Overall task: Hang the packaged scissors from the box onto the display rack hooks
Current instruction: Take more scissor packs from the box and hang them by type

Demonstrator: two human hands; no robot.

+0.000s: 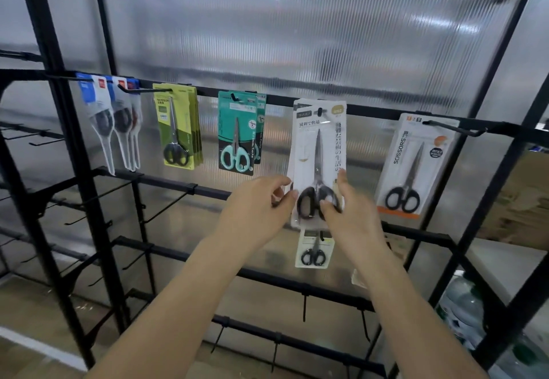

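Note:
A white pack of black-handled scissors (319, 146) hangs from a hook (320, 110) on the rack's upper bar, at the middle of the view. My left hand (258, 206) pinches the pack's lower left edge between thumb and fingers. My right hand (353, 218) holds the lower right part, with its thumb on the front over the scissor handles and its fingers behind. More packs hang along the same bar: clear and blue ones (110, 117), green ones (175, 129), teal ones (236, 135) and an orange-edged one (413, 164). The box is out of view.
A small pack of scissors (314, 249) hangs one row lower, just under my hands. Bare black hooks (166, 209) stick out from the lower bars and at the left. Cardboard boxes (517, 200) and plastic bottles (463, 307) sit behind the rack at the right.

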